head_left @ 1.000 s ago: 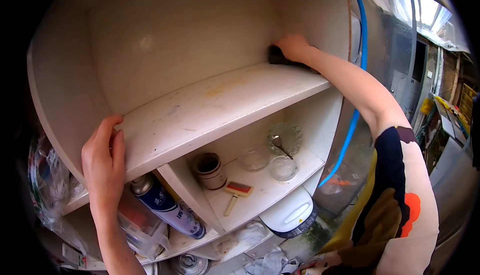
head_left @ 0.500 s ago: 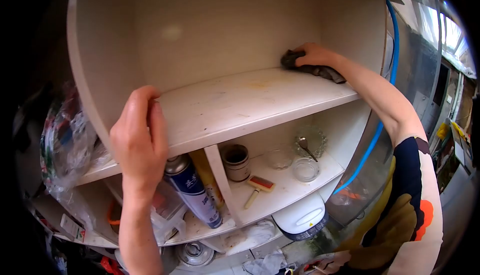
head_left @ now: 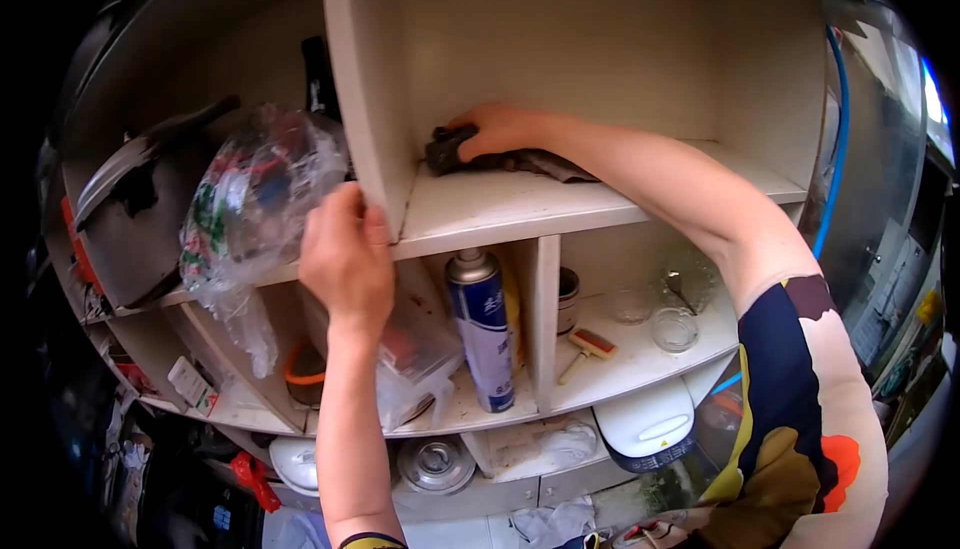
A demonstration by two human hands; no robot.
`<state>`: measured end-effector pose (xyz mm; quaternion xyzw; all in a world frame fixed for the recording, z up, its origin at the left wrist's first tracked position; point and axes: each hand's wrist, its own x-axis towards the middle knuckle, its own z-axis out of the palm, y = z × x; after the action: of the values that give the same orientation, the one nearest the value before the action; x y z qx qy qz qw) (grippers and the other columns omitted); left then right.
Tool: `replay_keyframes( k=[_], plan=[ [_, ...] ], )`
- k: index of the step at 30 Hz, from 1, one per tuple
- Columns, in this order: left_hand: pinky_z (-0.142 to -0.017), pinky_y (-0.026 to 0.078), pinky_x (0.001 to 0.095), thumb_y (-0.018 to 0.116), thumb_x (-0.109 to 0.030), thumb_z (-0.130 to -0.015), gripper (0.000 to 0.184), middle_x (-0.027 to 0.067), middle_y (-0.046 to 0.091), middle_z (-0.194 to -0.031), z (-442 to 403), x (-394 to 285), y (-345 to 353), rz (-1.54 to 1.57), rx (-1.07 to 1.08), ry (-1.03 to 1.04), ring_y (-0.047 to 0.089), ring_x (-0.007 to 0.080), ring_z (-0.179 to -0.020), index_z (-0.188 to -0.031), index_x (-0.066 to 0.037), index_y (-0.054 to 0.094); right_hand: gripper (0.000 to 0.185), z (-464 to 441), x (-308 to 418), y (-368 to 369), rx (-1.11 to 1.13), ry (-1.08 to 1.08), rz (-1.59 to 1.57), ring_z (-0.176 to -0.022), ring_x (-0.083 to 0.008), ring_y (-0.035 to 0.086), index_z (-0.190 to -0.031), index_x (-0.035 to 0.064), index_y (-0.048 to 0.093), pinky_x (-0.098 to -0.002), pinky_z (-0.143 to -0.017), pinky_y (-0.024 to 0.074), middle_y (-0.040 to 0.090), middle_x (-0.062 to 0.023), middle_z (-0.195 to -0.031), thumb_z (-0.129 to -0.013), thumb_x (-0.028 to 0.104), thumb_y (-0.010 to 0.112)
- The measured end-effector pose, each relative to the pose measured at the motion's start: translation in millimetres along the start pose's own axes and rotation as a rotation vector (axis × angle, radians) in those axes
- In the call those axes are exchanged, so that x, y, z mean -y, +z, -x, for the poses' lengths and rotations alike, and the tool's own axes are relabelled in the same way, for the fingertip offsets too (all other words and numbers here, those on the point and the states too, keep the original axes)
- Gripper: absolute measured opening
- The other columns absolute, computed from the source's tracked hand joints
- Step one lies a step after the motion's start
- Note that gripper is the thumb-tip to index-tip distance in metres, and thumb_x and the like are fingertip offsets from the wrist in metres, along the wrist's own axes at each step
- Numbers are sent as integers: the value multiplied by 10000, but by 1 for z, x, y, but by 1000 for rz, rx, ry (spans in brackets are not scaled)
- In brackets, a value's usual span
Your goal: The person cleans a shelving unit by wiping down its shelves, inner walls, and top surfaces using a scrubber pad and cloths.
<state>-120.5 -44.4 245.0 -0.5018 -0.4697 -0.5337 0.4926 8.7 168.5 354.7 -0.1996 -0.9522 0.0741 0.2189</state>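
Observation:
In the head view, my right hand (head_left: 500, 131) grips a dark cloth (head_left: 548, 164) and presses it on the white shelf board (head_left: 490, 211), near the left inner wall of the upper compartment. Part of the cloth trails to the right beneath my forearm. My left hand (head_left: 345, 261) has its fingers curled at the cabinet edge (head_left: 366, 164), where the upright panel meets the shelf; its fingertips are partly hidden. Just left of that hand hangs a crumpled clear plastic bag (head_left: 255, 199).
Below the shelf stand a blue-and-white spray can (head_left: 482, 324), a dark-topped canister (head_left: 567, 299), a small red-and-cream brush (head_left: 590, 346) and glass dishes (head_left: 675, 329). A white appliance (head_left: 645, 419) sits lower. A blue hose (head_left: 838, 149) runs down the right side.
My right hand has wiped the cloth leftward along the shelf, from the right end to near the left wall. The view has swung left, bringing the left compartment into sight. My left hand stays by the edge.

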Motion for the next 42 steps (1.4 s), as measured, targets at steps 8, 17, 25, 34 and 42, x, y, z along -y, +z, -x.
replay_keyframes(
  k=[8,17,25,34,42],
  plan=[
    [-638,442,412,467,-226,-968,208,101,567,-738,0,8,4,-116,26,111,569,309,-729,-866,-76,570,622,12,47,2,120,-87,-148,-997,-242,620,-1227,-5,617,-302,-885,475,665,-181,-1084,-657,242,648],
    [-686,448,427,527,-192,-930,132,90,593,-821,0,4,-1,-172,76,57,571,308,-802,-862,-82,554,615,98,98,-20,115,-264,-321,-985,-203,623,-1204,-7,632,-279,-892,471,676,-136,-1105,-633,222,654],
    [-698,443,456,477,-238,-975,209,133,596,-828,2,7,-1,-173,119,57,573,346,-831,-899,-60,555,637,145,32,-90,-256,-170,-254,-1030,-226,634,-1202,-4,636,-288,-928,476,672,-154,-1134,-636,283,695],
    [-663,413,465,435,-211,-985,224,143,539,-779,3,7,1,-165,117,77,540,360,-784,-863,-44,521,507,247,-163,-184,-284,610,-61,-940,-225,634,-1177,54,645,-320,-828,494,673,-122,-1063,-744,318,677],
    [-650,401,461,423,-191,-984,229,155,511,-755,4,6,3,-171,104,87,525,366,-755,-835,-37,503,867,304,-205,-152,-274,406,216,-1341,-342,402,-1454,78,370,-374,-1087,344,432,-208,-1440,-797,553,676]
  ],
)
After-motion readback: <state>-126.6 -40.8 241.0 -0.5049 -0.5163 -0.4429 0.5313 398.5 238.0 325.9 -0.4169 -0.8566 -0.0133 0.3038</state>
